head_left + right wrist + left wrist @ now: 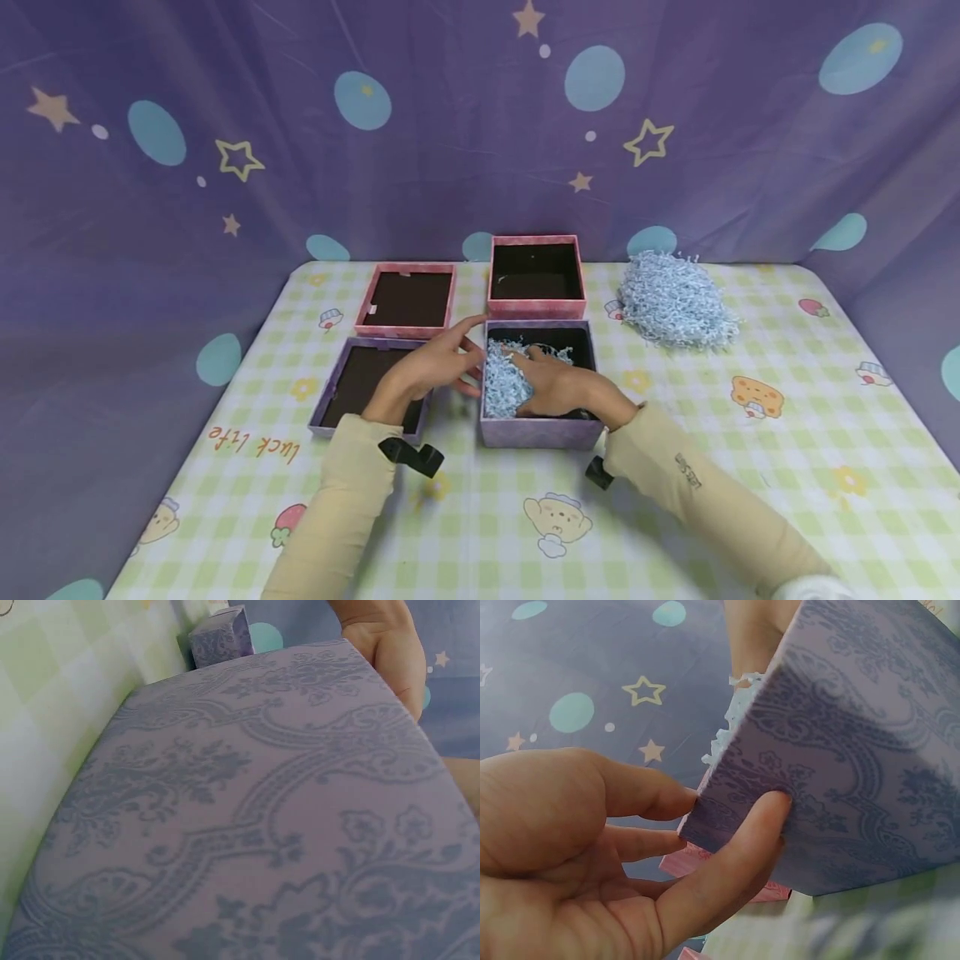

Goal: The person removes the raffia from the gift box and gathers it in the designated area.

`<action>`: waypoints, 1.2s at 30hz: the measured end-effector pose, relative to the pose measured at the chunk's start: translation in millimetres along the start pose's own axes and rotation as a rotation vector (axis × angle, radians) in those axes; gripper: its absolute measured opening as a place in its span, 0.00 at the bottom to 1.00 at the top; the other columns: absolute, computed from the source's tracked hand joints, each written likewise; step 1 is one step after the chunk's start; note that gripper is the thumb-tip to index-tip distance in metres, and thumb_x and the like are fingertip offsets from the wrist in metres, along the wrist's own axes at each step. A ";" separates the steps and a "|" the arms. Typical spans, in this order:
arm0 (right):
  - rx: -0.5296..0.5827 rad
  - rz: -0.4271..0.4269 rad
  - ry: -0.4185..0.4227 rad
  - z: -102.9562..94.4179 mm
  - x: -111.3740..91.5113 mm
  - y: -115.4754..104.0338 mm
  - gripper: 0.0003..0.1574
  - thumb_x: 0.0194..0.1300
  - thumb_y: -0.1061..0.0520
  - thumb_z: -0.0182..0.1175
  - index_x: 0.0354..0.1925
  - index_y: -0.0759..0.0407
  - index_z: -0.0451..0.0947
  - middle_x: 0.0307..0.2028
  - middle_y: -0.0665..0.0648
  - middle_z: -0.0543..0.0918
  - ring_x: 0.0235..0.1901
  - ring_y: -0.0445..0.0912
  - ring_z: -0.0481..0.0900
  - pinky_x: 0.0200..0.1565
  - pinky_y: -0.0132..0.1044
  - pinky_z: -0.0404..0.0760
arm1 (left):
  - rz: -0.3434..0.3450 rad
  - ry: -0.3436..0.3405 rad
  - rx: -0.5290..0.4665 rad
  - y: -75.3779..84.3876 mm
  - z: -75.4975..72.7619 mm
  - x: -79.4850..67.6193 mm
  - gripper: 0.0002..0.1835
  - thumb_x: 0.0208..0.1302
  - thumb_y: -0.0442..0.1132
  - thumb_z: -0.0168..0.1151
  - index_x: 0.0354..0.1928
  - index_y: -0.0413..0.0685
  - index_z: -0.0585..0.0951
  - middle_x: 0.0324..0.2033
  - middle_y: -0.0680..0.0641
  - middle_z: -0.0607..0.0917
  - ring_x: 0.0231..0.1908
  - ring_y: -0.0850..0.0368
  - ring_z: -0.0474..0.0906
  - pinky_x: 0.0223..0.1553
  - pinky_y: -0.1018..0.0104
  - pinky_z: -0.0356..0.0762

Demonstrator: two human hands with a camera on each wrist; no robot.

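An open purple patterned box (542, 433) stands in the middle of the table, with pale blue shredded paper (501, 383) inside, mostly on its left side. Reaching over the front rim, my right hand (558, 390) presses on the paper with its fingers spread; some fingertips are hidden in the shreds. My left hand (441, 367) is at the box's left wall. In the left wrist view its fingertips (681, 801) are right at the box's edge and the thumb lies along the patterned wall. The right wrist view is mostly filled by the box's front.
Behind the purple box stands an open pink box (536, 310). A pink lid (408, 300) and a purple lid (356, 387) lie inside-up to the left. A heap of blue shredded paper (675, 300) sits at the back right. A purple curtain (465, 125) hangs behind the table.
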State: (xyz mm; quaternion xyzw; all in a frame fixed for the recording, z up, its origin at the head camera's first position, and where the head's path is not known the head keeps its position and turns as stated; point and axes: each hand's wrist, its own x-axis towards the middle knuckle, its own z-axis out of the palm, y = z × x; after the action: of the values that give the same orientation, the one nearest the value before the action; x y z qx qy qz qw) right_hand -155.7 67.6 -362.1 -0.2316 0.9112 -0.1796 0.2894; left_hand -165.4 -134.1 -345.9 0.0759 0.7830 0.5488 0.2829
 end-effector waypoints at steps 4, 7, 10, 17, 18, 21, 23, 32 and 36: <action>-0.016 -0.047 0.032 0.4 1.7 2.1 0.49 0.64 0.54 0.61 0.75 0.55 0.48 0.73 0.68 0.48 0.70 0.59 0.56 0.66 0.56 0.63 | -0.002 -0.005 -0.010 -0.9 -0.4 0.4 0.34 0.71 0.31 0.47 0.75 0.58 0.50 0.46 0.36 0.68 0.39 0.45 0.79 0.43 0.44 0.82; -0.018 -0.082 0.064 0.7 0.5 4.0 0.46 0.61 0.60 0.59 0.74 0.57 0.51 0.72 0.67 0.54 0.67 0.58 0.62 0.61 0.53 0.69 | -0.007 -0.006 -0.022 -1.2 -0.6 0.7 0.34 0.71 0.31 0.47 0.74 0.58 0.51 0.46 0.36 0.68 0.39 0.46 0.78 0.43 0.44 0.81; 0.011 -0.080 0.082 -0.7 -3.5 4.1 0.47 0.59 0.63 0.57 0.74 0.56 0.52 0.72 0.65 0.55 0.64 0.56 0.66 0.54 0.49 0.73 | -0.009 -0.006 -0.032 -1.3 -0.8 0.8 0.34 0.70 0.31 0.47 0.74 0.58 0.51 0.46 0.36 0.68 0.38 0.47 0.77 0.43 0.44 0.82; 0.074 -0.077 0.138 -11.3 -17.0 4.3 0.48 0.59 0.65 0.57 0.74 0.54 0.49 0.73 0.66 0.51 0.56 0.56 0.74 0.37 0.42 0.70 | -0.014 -0.004 -0.037 -1.2 -0.2 1.9 0.33 0.71 0.30 0.45 0.74 0.57 0.51 0.44 0.38 0.67 0.38 0.46 0.77 0.43 0.44 0.81; 0.084 -0.078 0.149 -13.4 -19.4 4.5 0.48 0.59 0.65 0.57 0.74 0.54 0.49 0.73 0.66 0.50 0.59 0.57 0.72 0.38 0.42 0.71 | -0.017 -0.004 -0.035 -1.2 0.0 2.1 0.33 0.71 0.30 0.44 0.74 0.57 0.51 0.43 0.38 0.67 0.38 0.45 0.77 0.43 0.44 0.81; 0.115 -0.097 0.186 -19.7 -25.5 5.6 0.49 0.59 0.65 0.57 0.74 0.56 0.49 0.73 0.67 0.48 0.69 0.60 0.59 0.44 0.45 0.70 | -0.024 0.000 -0.032 -1.4 0.4 1.9 0.33 0.70 0.29 0.42 0.74 0.57 0.52 0.43 0.39 0.66 0.37 0.44 0.77 0.43 0.44 0.82; 0.144 -0.112 0.214 -23.6 -28.9 6.8 0.49 0.57 0.66 0.56 0.74 0.58 0.49 0.74 0.67 0.48 0.71 0.60 0.53 0.46 0.47 0.69 | -0.027 0.002 -0.032 -1.9 0.4 1.9 0.33 0.69 0.28 0.41 0.74 0.58 0.52 0.43 0.39 0.66 0.38 0.45 0.78 0.43 0.44 0.82; 0.238 -0.174 0.311 -42.6 -46.9 7.8 0.52 0.55 0.69 0.53 0.74 0.65 0.42 0.74 0.66 0.47 0.72 0.58 0.49 0.56 0.52 0.68 | 0.003 -0.006 -0.026 -3.4 -1.3 1.3 0.36 0.66 0.27 0.42 0.74 0.54 0.50 0.43 0.38 0.67 0.37 0.46 0.78 0.40 0.49 0.84; 0.253 -0.179 0.339 -54.6 -57.8 6.4 0.52 0.56 0.70 0.52 0.75 0.63 0.41 0.74 0.66 0.44 0.73 0.60 0.43 0.64 0.58 0.64 | 0.000 -0.004 -0.013 -2.4 -1.9 1.4 0.34 0.68 0.29 0.44 0.74 0.55 0.50 0.43 0.38 0.69 0.36 0.47 0.78 0.39 0.51 0.85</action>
State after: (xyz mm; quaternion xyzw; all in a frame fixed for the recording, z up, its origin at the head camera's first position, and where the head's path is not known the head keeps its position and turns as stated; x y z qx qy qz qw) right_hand -149.2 113.8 -297.4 -0.2398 0.8930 -0.3535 0.1420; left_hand -167.1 -136.0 -348.2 0.0752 0.7787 0.5539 0.2849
